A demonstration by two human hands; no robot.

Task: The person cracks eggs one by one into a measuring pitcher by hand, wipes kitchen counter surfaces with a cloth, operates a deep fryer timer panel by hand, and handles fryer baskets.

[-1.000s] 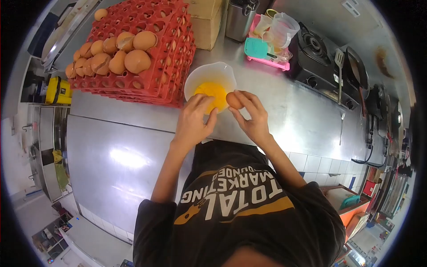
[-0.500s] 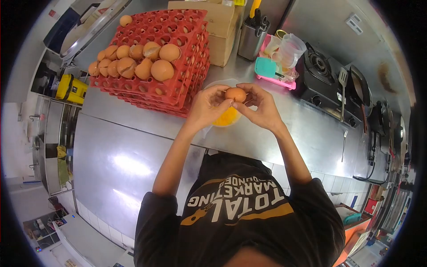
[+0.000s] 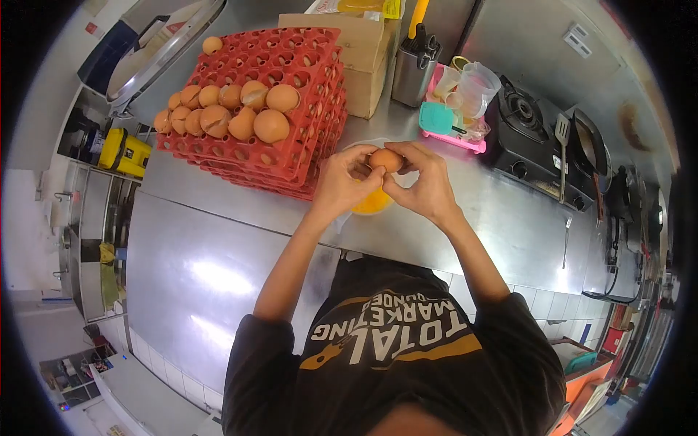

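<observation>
- Egg (image 3: 386, 160), brown and rounded, sits between the person's two hands, above the round, translucent white plastic bowl (image 3: 371, 142); whether its shell is cracked is too small to tell.
- Left hand (image 3: 342, 185) is partly curled, its fingers and thumb closed on the egg's left side.
- Right hand (image 3: 425, 182) mirrors it, fingers bent over the far right side of the shell; the two thumb tips meet, or nearly meet, at the near face.
- Yellow liquid (image 3: 372, 202) shows in the bowl, just below the thumbs; the hands hide much of the rim.
- Uneven thumb pressure could crush the shell, I judge, and let fragments fall into the liquid.
- A slack grip on so smooth a shell could let the egg slip; a drop from above the bowl might splash.
- Should the hands drift near or right, anything that runs from the shell could land on the brushed-steel counter (image 3: 472, 214) instead.
- The tall stack of red plastic egg trays (image 3: 314, 138) stands close on the left, just beyond the left hand; a careless wrist could knock it.
- Brown eggs and shells (image 3: 271, 126), some visibly broken, lie in two rows on the top tray, so a jolt might tip loose ones out.
</observation>
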